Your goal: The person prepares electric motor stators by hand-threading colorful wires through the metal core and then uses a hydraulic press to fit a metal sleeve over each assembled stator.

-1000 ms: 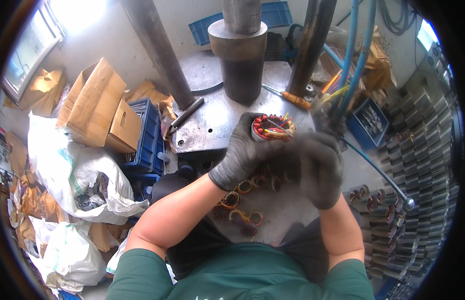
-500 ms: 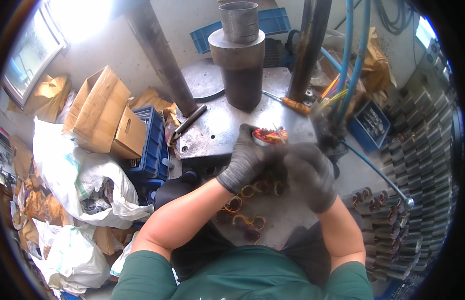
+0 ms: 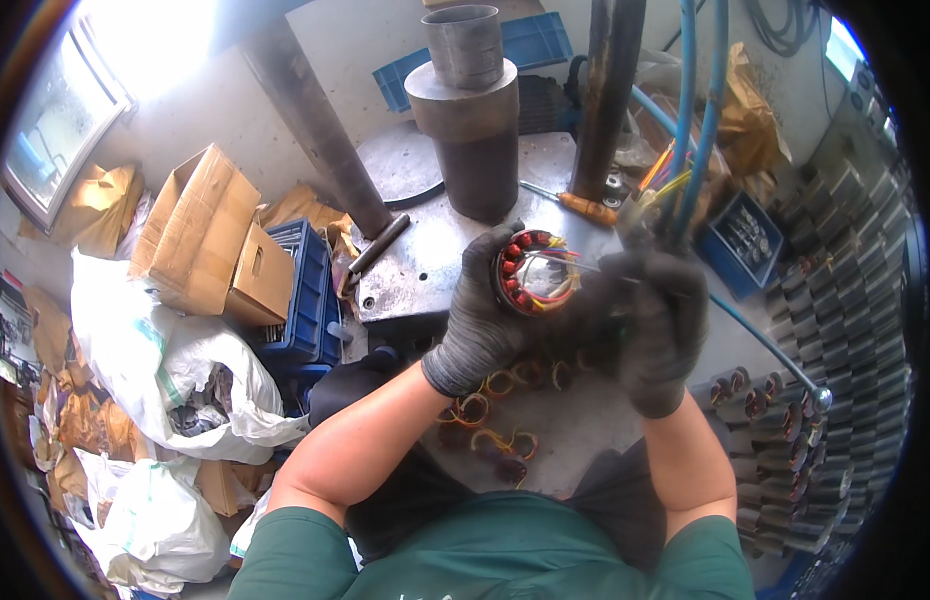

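My left hand (image 3: 480,325), in a grey work glove, is closed round a motor stator (image 3: 511,290). This is a ring lined with red coils, and yellow, red and white lead wires trail at its right side. The open face of the ring is tilted toward me. My right hand (image 3: 667,330), gloved in dark grey and smeared by motion, is closed just right of the stator. From its fingers a thin metal rod (image 3: 591,266) reaches into the ring. Any handle of the rod is hidden in the glove.
Behind my hands stands a metal press bed (image 3: 415,275) with a thick steel cylinder (image 3: 475,150) on it. An orange-handled tool (image 3: 588,208) and a short steel bar (image 3: 381,243) lie there. More stators (image 3: 500,440) lie below. Cardboard boxes (image 3: 190,230) stand left; stacked metal cores (image 3: 835,340) stand right.
The stator has turned so its open face and red coils now show. My right hand has shifted right and up, and the thin rod shows more plainly inside the ring.
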### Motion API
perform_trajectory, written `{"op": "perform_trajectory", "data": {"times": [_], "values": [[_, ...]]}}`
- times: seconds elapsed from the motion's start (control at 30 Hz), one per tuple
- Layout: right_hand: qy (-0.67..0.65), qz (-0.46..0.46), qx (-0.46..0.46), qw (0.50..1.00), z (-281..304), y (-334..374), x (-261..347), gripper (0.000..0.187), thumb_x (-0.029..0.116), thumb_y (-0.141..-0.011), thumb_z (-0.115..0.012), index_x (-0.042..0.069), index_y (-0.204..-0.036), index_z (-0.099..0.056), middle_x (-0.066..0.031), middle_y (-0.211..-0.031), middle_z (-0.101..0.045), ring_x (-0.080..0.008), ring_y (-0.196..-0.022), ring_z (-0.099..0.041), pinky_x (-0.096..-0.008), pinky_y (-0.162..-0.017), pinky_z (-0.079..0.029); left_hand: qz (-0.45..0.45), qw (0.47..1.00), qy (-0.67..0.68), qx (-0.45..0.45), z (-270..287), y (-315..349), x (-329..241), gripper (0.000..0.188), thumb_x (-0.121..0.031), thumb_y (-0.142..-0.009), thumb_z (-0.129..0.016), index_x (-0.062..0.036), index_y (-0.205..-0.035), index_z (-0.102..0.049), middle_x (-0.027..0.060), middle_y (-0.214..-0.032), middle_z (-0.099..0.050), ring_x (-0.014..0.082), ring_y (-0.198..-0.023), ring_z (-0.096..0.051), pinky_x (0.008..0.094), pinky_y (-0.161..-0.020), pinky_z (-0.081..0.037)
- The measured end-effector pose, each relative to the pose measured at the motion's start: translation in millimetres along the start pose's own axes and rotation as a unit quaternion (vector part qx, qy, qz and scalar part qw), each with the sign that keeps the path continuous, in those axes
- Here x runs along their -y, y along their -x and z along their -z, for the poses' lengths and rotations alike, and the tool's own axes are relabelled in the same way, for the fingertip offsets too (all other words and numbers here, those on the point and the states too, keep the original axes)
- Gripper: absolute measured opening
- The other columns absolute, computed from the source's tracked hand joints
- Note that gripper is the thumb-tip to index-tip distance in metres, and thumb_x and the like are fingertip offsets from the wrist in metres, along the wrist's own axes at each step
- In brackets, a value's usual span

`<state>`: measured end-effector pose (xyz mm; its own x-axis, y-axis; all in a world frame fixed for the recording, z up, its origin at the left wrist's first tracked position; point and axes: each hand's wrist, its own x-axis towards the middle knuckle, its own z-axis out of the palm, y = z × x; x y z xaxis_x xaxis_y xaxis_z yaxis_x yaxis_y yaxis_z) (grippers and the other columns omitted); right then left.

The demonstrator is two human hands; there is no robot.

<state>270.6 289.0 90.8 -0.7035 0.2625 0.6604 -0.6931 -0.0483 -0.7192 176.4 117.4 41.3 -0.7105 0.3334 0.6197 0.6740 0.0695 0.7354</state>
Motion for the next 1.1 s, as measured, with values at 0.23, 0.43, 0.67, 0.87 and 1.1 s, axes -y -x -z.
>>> {"op": "perform_trajectory", "data": {"times": [0.23, 0.43, 0.67, 0.87, 1.1], "values": [[0.023, 0.039, 0.019, 0.999, 4.5, -6.0, 8.9, 0.022, 0.006, -0.109, -0.050, 0.005, -0.131, -0.045, -0.0201, -0.117, -0.070, -0.0242, -0.096, -0.075, -0.0378, -0.087, -0.063, -0.094, 0.993, -0.068, -0.002, 4.7, -2.4, 3.6, 0.108, -0.023, -0.065, -0.102, -0.0059, -0.147, -0.032, 0.0185, -0.146, -0.048, 0.0286, -0.129, -0.059, 0.0414, -0.111, -0.051], [-0.003, 0.053, -0.097, 0.994, 18.0, -25.3, -25.0, 0.020, 0.002, -0.106, -0.051, 0.004, -0.125, -0.057, -0.0155, -0.111, -0.073, -0.0217, -0.096, -0.073, -0.0374, -0.091, -0.059, 0.005, 0.998, 0.051, -0.022, 5.7, -5.7, 6.1, 0.112, -0.015, -0.066, -0.100, -0.0049, -0.153, -0.031, 0.0162, -0.143, -0.051, 0.0264, -0.132, -0.058, 0.0399, -0.112, -0.050], [0.461, 0.063, 0.177, 0.867, 62.2, 5.4, -148.5, 0.027, 0.007, -0.092, -0.063, 0.005, -0.119, -0.066, -0.0190, -0.122, -0.070, -0.0377, -0.116, -0.067, -0.0472, -0.100, -0.053, 0.156, 0.929, 0.300, -0.147, 39.1, -38.4, 32.4, 0.076, 0.000, -0.082, -0.086, -0.0044, -0.145, -0.043, 0.0152, -0.134, -0.062, 0.0252, -0.118, -0.067, 0.0374, -0.100, -0.058], [0.561, 0.009, 0.320, 0.763, 56.1, 5.1, -159.3, 0.036, 0.032, -0.095, -0.061, 0.008, -0.121, -0.067, -0.0149, -0.135, -0.064, -0.0349, -0.135, -0.055, -0.0532, -0.118, -0.035, -0.076, 0.979, 0.077, -0.176, 75.5, -140.1, -2.6, 0.072, 0.005, -0.082, -0.085, -0.0043, -0.141, -0.045, 0.0137, -0.136, -0.058, 0.0267, -0.129, -0.060, 0.0451, -0.107, -0.056], [0.531, -0.036, 0.360, 0.766, 54.8, -0.3, -150.4, 0.054, 0.046, -0.094, -0.063, 0.008, -0.133, -0.065, -0.0165, -0.144, -0.061, -0.0327, -0.140, -0.052, -0.0542, -0.123, -0.029, -0.043, 0.989, 0.075, -0.124, 96.5, -284.5, 0.2, 0.067, -0.021, -0.082, -0.091, -0.0070, -0.137, -0.055, 0.0117, -0.131, -0.066, 0.0245, -0.123, -0.065, 0.0337, -0.103, -0.055]]}}
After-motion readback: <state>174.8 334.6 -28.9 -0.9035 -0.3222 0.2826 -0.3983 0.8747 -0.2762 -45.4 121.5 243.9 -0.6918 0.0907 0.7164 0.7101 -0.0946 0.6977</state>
